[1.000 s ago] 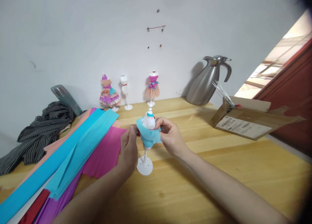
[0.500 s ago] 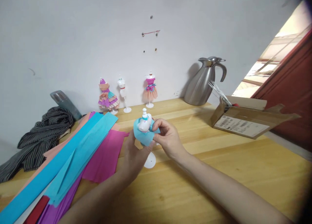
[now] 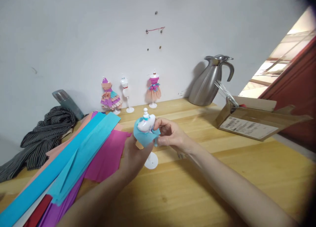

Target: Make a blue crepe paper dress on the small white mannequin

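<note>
A small white dress-form mannequin on a round white base stands tilted in front of me, with a blue band at its neck. Light blue crepe paper wraps around its chest. My left hand is closed around the paper and the mannequin from the left, its thumb in front; some of its fingers are hidden behind. On the other side my right hand pinches the paper's right end between thumb and bent fingers.
Crepe paper strips in several colours lie at left, near a striped cloth and a bottle. Along the wall stand two dressed mannequins and a bare one. A steel jug and cardboard box are at right.
The mannequin's torso has tipped and turned slightly. My right hand has drawn the paper's end closer around its right side. The whole view has shifted a little.
</note>
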{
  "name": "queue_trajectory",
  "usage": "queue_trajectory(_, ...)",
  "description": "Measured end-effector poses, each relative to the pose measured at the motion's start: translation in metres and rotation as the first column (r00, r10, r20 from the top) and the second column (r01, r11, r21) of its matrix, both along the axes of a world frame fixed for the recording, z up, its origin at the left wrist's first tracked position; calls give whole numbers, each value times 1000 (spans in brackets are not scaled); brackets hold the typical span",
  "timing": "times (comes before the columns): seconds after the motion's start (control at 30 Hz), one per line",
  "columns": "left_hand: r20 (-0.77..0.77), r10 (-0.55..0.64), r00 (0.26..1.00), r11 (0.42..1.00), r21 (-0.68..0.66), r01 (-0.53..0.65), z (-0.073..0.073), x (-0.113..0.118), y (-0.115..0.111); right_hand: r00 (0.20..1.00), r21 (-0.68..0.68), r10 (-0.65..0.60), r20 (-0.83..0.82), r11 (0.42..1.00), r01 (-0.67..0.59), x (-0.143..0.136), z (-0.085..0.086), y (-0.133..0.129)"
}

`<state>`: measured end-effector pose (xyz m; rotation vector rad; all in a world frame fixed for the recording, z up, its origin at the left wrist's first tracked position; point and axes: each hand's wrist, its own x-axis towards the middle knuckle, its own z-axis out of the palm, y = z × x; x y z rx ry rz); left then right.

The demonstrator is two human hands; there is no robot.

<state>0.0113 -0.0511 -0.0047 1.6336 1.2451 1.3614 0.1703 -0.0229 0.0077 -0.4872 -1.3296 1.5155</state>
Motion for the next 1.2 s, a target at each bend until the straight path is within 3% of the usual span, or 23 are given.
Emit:
queue_trajectory(0.1, 94, -15, 995, 999, -39, 18, -1, -2, 2, 999, 69, -39, 22, 997, 38, 1, 2, 0)
queue_trajectory(0.33, 346, -24, 938, 997, -62, 49, -10, -2, 9, 924, 291, -364, 113, 902, 320, -6, -1, -3)
queue_trajectory(0.6, 363, -87, 928, 992, -57, 115, -3, 2, 5, 749, 628, -622, 227, 681, 376, -11, 0, -18)
queue_trajectory(0.83, 414, -58, 909, 992, -81, 100, -3, 2, 6, 642, 766, -759, 110, 476, 432, -13, -6, -22)
queue_trajectory(1.1, 406, -11, 914, 991, -116, 63, 1, 2, 5, 626, 938, -780, 4, 220, 268, -16, -4, -22)
queue_trajectory(1.2, 394, -24, 919, 992, -104, 71, 2, 2, 5, 611, 964, -792, -7, 158, 215, -16, -6, -21)
